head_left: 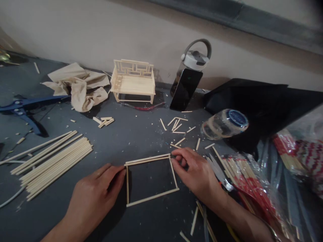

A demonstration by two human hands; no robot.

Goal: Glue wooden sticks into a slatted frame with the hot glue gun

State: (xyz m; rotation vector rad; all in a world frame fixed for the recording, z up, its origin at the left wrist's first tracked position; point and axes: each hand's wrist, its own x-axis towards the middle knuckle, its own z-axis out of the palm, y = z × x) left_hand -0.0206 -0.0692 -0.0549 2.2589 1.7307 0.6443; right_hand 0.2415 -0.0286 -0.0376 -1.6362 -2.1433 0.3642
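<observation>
A rectangular frame of thin wooden sticks (152,197) lies flat on the dark table between my hands. Along its far side, a second wooden stick (148,158) runs close beside the frame's own far stick. My left hand (97,193) is closed, thumb and fingertips pinching at the left end of these paired sticks. At their right end, by the far right corner, my right hand (191,169) has its thumb and forefinger closed on the stick tip. The exact contact under the fingertips is partly hidden.
Bundled sticks (58,164) lie left, near a blue cutter (27,111) and crumpled paper (83,84). A miniature wooden bench (133,82), a phone (186,89) against a bottle (195,60), and a jar (222,124) stand behind. Scissors (219,171) and bagged sticks (249,178) lie right.
</observation>
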